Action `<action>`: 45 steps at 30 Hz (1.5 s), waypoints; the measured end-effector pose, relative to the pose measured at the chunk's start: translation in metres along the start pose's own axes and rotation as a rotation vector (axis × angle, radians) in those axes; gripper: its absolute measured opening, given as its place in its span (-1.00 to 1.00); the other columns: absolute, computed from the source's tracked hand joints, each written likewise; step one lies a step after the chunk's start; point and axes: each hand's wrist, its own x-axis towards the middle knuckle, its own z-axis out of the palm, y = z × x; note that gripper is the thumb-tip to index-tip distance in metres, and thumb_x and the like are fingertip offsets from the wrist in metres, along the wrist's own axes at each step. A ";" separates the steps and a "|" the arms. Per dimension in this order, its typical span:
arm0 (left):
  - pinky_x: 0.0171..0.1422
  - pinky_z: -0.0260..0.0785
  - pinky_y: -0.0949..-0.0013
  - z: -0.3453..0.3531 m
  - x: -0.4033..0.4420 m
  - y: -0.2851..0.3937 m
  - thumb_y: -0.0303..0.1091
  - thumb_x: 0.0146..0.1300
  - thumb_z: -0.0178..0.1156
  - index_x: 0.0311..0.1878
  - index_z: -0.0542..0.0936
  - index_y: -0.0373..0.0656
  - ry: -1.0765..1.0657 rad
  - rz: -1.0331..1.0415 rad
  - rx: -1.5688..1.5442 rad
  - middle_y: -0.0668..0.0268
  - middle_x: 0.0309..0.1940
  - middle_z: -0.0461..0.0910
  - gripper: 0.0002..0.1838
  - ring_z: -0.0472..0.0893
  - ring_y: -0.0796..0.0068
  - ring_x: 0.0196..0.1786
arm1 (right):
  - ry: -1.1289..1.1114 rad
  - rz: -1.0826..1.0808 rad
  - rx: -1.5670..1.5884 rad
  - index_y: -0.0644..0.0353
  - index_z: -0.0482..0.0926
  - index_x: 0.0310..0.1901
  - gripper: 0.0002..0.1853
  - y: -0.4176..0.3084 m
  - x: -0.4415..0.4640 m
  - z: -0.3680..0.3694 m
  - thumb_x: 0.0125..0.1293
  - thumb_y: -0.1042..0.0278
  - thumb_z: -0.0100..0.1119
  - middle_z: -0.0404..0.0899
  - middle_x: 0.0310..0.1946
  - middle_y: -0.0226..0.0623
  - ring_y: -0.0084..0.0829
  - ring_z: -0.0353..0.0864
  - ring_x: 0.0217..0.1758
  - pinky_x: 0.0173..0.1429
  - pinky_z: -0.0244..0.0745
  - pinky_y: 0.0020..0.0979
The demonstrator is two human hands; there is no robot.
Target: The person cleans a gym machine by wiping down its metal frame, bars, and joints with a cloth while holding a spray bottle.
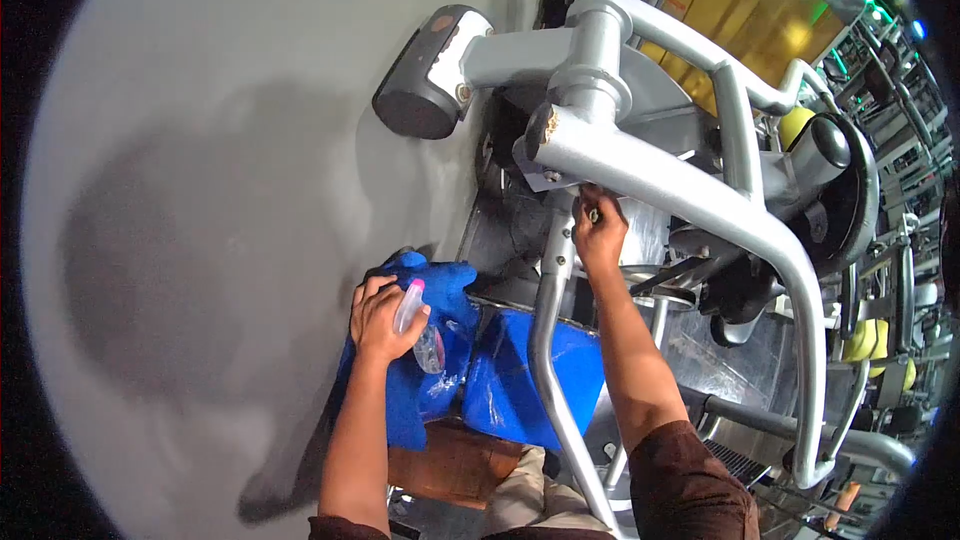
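My left hand [385,322] has its fingers closed round a clear plastic bottle [410,307] with a pink tip. Beneath it lie a blue cloth [405,405] and another clear plastic item [430,350]. Higher up, my right hand [601,228] is at the silver metal post [559,240], just under the thick grey tube of the machine [650,160]. Its fingers are curled together, and what they hold, if anything, is too small to make out.
A blue pad [530,375] with scuffs lies between the arms. The machine's black-capped end [415,100] juts toward the grey wall [230,190]. Curved silver tubes [810,340] stand right of my right arm, with more gym equipment [900,290] behind.
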 end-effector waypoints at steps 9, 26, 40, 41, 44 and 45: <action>0.22 0.27 0.09 0.002 -0.001 -0.004 0.01 0.00 0.33 -0.42 0.67 -0.18 -0.001 -0.009 0.006 0.16 -0.26 0.70 -0.62 0.53 0.18 0.12 | -0.144 0.059 0.005 0.28 0.65 -0.01 -0.69 0.024 -0.032 -0.024 0.18 0.61 0.21 0.69 -0.22 -0.07 -0.23 0.69 -0.16 0.00 0.54 -0.33; 0.18 0.30 0.12 0.004 -0.002 -0.006 -0.01 -0.01 0.35 -0.48 0.64 -0.20 0.041 0.001 0.018 0.17 -0.33 0.69 -0.62 0.55 0.20 0.07 | -0.109 -0.034 0.037 0.28 0.63 -0.01 -0.70 0.007 -0.015 -0.035 0.18 0.56 0.23 0.67 -0.15 0.03 -0.06 0.69 -0.08 0.10 0.52 -0.25; 0.15 0.28 0.12 -0.005 0.001 0.002 -0.01 0.01 0.33 -0.44 0.64 -0.19 -0.053 -0.045 0.001 0.15 -0.28 0.69 -0.62 0.53 0.20 0.11 | -0.023 0.249 0.047 0.39 0.60 0.03 -0.72 0.032 -0.026 -0.028 0.28 0.57 0.18 0.70 -0.06 -0.03 -0.26 0.68 0.01 0.17 0.50 -0.35; 0.17 0.27 0.13 -0.003 0.000 0.000 0.00 0.01 0.32 -0.44 0.65 -0.18 -0.046 -0.041 0.014 0.16 -0.28 0.70 -0.62 0.53 0.21 0.11 | -0.004 0.058 0.041 0.40 0.60 0.02 -0.73 0.029 -0.022 -0.029 0.29 0.52 0.20 0.70 -0.09 -0.01 -0.27 0.69 -0.02 0.15 0.50 -0.36; 0.19 0.27 0.15 0.002 -0.001 -0.002 0.02 0.01 0.31 -0.44 0.67 -0.15 -0.040 -0.038 0.034 0.18 -0.30 0.71 -0.63 0.53 0.23 0.11 | -0.043 -0.009 0.099 0.41 0.60 -0.01 -0.74 -0.031 -0.002 -0.034 0.29 0.49 0.23 0.70 -0.14 0.02 -0.25 0.71 -0.06 0.11 0.51 -0.35; 0.19 0.27 0.15 0.001 0.000 -0.001 0.02 0.00 0.31 -0.45 0.67 -0.15 -0.041 -0.042 0.035 0.18 -0.30 0.71 -0.63 0.52 0.23 0.11 | -0.010 -0.023 0.074 0.41 0.60 -0.04 -0.75 -0.045 0.005 -0.033 0.28 0.50 0.24 0.71 -0.19 0.02 -0.22 0.72 -0.09 0.06 0.53 -0.31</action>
